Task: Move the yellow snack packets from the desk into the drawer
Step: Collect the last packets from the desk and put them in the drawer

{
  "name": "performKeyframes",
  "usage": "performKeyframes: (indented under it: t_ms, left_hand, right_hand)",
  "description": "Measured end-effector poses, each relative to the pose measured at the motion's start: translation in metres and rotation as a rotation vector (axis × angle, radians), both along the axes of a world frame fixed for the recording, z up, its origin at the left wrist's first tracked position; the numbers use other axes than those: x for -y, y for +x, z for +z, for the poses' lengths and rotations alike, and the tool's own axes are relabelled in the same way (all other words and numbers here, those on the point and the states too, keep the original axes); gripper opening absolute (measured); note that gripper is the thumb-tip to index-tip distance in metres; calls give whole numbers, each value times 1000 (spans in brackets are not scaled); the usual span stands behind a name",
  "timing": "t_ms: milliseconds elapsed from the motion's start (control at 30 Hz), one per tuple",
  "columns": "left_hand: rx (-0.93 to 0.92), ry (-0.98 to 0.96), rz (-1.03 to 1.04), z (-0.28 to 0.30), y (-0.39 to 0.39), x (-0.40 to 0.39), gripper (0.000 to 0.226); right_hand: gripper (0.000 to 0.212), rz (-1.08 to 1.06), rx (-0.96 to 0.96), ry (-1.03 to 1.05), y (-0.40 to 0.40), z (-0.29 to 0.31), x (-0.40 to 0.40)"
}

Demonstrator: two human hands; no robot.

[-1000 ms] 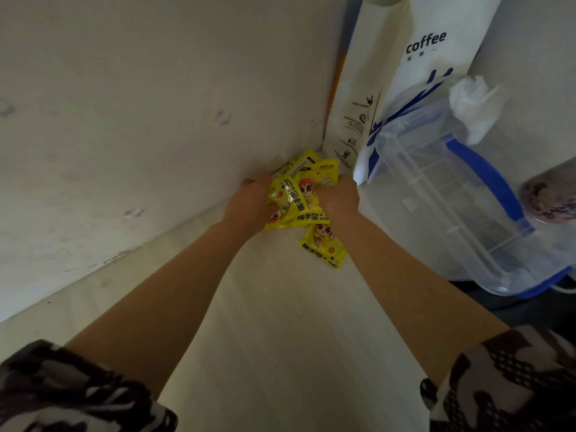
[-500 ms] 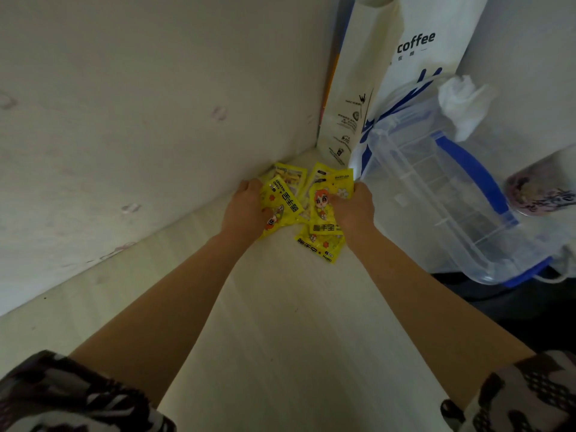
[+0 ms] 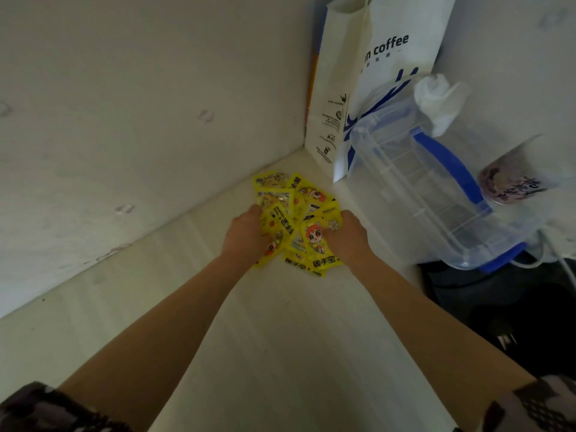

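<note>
Pale desk (image 3: 280, 353) meets white wall; left hand (image 3: 244, 235) and right hand (image 3: 347, 236) clutch a fanned heap of yellow snack packets (image 3: 296, 213) between them.

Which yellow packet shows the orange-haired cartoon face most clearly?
The yellow packet right beside the right hand, near the pile's front; the others show mainly text or are partly covered.

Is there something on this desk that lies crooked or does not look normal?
Yes. The clear plastic container with blue trim is tipped over, leaning against the white coffee bag, and a crumpled tissue sits on its upper edge. The yellow snack packets lie in an untidy heap between the left hand and right hand.
</note>
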State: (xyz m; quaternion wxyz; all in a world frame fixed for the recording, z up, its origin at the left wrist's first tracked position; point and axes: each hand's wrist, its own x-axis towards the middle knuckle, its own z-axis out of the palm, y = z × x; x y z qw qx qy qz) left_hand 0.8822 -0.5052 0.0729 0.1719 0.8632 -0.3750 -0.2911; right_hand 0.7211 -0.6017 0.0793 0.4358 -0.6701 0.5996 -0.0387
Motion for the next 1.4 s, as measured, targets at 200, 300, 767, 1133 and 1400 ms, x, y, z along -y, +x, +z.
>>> performKeyframes:
  t_ms: [200,300,767,1133,1400]
  left_hand:
    - [-70,43,13,1,-13,-39,39]
    - [-114,42,46,7,-6,-46,44]
    - [-578,-260,432,20,32,26,26]
    - [-815,-373,789,1,26,57,28]
    - [-879,-367,855,-5,17,65,28]
  right_hand:
    - [29,20,16,44,-16,0,-31]
    - [37,-27,80,54,-25,7,-30]
    - [17,-82,235,36,6,32,46]
    - [28,154,-16,-64,29,-11,58]
    - [33,104,-16,-57,25,-6,56]
